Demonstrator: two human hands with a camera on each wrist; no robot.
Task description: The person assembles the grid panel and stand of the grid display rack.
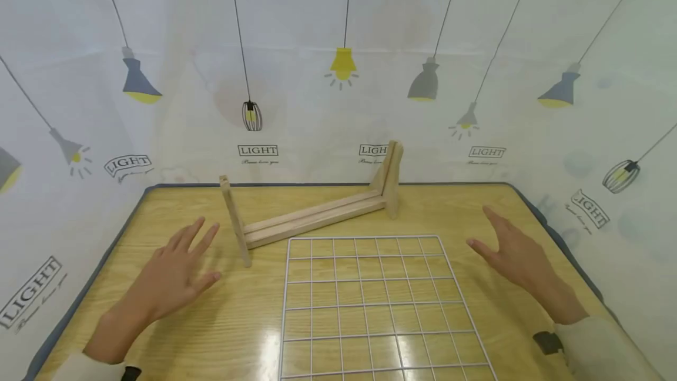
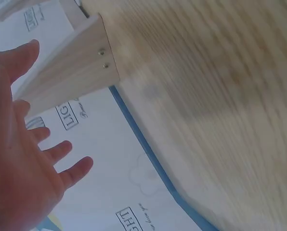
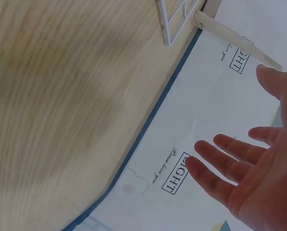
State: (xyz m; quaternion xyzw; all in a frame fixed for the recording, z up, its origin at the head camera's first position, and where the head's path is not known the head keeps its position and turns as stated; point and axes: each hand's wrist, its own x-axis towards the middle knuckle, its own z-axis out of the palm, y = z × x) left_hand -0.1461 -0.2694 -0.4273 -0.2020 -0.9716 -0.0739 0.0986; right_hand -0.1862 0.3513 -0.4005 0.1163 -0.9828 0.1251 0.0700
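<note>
- The left hand (image 1: 166, 281) is held spread wide above the glossy, wood-grained table (image 1: 238, 328), near the pale wooden frame (image 1: 317, 222).
- The wooden frame is set slantwise at the table's rear, two parallel rails being joined to end panels; the right panel, partly hidden by the rails, seems tapered.
- The white wire grid (image 1: 364, 304) is laid flat before it, its near edge cut off.
- The right hand (image 1: 520, 258) is held spread, beyond the grid.

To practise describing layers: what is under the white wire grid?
Through the white wire grid, the wood-grained tabletop shows. Thin strips beneath its wires are covered, and its near end is out of view.
</note>
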